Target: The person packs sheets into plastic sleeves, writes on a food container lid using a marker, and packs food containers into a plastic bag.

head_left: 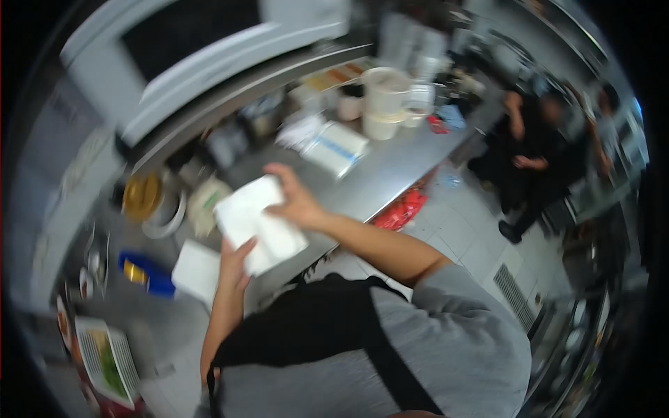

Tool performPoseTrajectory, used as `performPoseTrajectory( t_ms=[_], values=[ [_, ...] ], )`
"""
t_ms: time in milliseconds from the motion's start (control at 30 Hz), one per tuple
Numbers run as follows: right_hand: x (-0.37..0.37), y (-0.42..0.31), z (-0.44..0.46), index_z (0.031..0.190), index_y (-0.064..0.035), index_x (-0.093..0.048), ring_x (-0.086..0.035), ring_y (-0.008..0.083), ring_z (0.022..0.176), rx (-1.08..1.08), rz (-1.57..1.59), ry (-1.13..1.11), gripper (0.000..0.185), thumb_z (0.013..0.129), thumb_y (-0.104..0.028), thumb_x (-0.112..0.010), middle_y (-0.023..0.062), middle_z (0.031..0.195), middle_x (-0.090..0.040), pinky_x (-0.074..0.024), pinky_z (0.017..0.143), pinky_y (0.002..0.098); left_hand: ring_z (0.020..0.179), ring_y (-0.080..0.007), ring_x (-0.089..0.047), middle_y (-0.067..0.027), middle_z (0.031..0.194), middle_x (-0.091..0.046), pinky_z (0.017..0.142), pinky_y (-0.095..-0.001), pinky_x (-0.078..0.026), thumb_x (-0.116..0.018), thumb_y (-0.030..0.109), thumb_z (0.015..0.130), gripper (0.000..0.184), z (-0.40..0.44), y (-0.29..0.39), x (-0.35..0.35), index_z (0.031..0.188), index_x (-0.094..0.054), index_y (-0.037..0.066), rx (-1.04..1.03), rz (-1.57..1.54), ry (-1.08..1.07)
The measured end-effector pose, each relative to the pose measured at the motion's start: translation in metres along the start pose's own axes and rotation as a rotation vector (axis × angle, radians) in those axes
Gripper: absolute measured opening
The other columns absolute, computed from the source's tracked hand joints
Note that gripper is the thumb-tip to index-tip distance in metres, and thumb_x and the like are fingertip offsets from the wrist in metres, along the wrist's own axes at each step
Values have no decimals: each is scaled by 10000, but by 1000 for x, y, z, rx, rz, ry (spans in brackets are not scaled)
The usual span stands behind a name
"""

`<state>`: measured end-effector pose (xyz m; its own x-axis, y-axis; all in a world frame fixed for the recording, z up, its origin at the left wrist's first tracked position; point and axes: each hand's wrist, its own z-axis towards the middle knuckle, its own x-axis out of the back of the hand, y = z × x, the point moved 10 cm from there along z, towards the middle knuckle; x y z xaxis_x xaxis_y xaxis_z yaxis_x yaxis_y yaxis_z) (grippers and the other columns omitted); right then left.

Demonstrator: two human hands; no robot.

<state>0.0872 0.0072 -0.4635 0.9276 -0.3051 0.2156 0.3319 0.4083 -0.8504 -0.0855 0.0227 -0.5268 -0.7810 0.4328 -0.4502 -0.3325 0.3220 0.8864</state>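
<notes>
both hands are on a white folded bundle (259, 226) held just above the near edge of the steel counter (411, 155), the left hand (235, 263) gripping its lower edge with the thumb on top and the right hand (298, 200) pinching its upper right side. beneath and beside it lie a flat white stack (194, 267) and a blue packet (159, 282) with a yellow patch, its print too blurred to read. beyond are a pale bag (208, 203) with illegible greenish marks and a clear-wrapped packet (337, 148) with a blue band, whose lettering cannot be made out.
</notes>
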Motion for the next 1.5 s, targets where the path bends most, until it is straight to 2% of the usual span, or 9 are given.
performPoseTrajectory(
  t_ms=[133, 333, 533, 767, 900, 967, 1067, 1267, 1500],
  values=[
    [-28, 28, -24, 1432, -154, -193, -619, 206, 986, -358, 566, -5, 827, 781, 84, -645, 120, 1047, -639, -505, 885, 338, 1164, -223, -517, -125, 1255, -517, 982, -360, -438, -627, -57, 794, 645, -9, -13, 38, 1349, -316, 47, -13, 57, 117],
    [-88, 24, -36, 1485, -199, -54, -581, 243, 1051, -325, 347, -89, 952, 788, 64, -646, 187, 1257, -487, -512, 875, 356, 1241, -227, -424, -129, 1341, -404, 1012, -347, -388, -613, -76, 783, 849, -37, -16, 53, 1450, -141, 153, -115, 94, 220],
    [-130, 26, -82, 1484, -192, -97, -587, 266, 1022, -587, 328, -312, 974, 741, 90, -661, 174, 1174, -502, -517, 852, 362, 1181, -204, -471, -112, 1292, -467, 986, -318, -394, -518, -128, 778, 829, -90, -9, 102, 1475, -175, 162, -70, 113, 370],
    [-190, 7, -37, 1472, -140, -152, -551, 223, 1097, -525, 634, -491, 981, 699, 56, -723, 140, 1233, -535, -480, 913, 365, 1217, -168, -449, -77, 1341, -432, 1019, -303, -359, -480, -119, 698, 758, -110, 65, 133, 1417, -352, 86, -307, 477, 69],
    [-222, -23, 6, 1445, -92, -255, -559, 211, 1080, -357, 477, -823, 892, 705, 50, -732, 128, 1211, -554, -479, 917, 351, 1185, -169, -489, -65, 1321, -467, 1031, -342, -367, -502, -89, 717, 746, -94, 121, 125, 1423, -353, 103, -80, 866, -108],
    [-232, -35, 26, 1422, -67, -308, -553, 207, 1091, -342, 479, -803, 824, 721, 54, -723, 126, 1220, -551, -466, 936, 350, 1170, -185, -512, -64, 1301, -486, 1035, -360, -384, -573, -5, 800, 689, -80, 154, 133, 1433, -333, 126, -177, 742, -74],
    [-232, -40, 54, 1382, -35, -367, -542, 213, 1121, -457, 749, -440, 692, 774, 73, -678, 125, 1243, -542, -434, 981, 360, 1227, -197, -463, -73, 1338, -443, 1025, -373, -413, -628, 149, 877, 733, -66, 185, 175, 1474, -204, 182, -319, -108, 48],
    [-236, 14, 24, 1355, -60, -322, -580, 243, 1054, -698, 846, -223, 674, 785, 84, -650, 163, 1187, -556, -482, 912, 350, 1137, -236, -523, -133, 1227, -521, 971, -356, -420, -603, 14, 777, 767, -59, 158, 204, 1448, -276, 192, -193, 410, 235],
    [-267, 87, -26, 1176, -36, -500, -611, 150, 828, -700, 582, -518, 425, 789, 91, -624, 74, 928, -641, -494, 764, 266, 1070, -347, -569, -223, 1120, -588, 935, -376, -441, -558, -74, 687, 716, -27, 110, 249, 1356, -417, 141, 69, 1294, 343]
  ],
)
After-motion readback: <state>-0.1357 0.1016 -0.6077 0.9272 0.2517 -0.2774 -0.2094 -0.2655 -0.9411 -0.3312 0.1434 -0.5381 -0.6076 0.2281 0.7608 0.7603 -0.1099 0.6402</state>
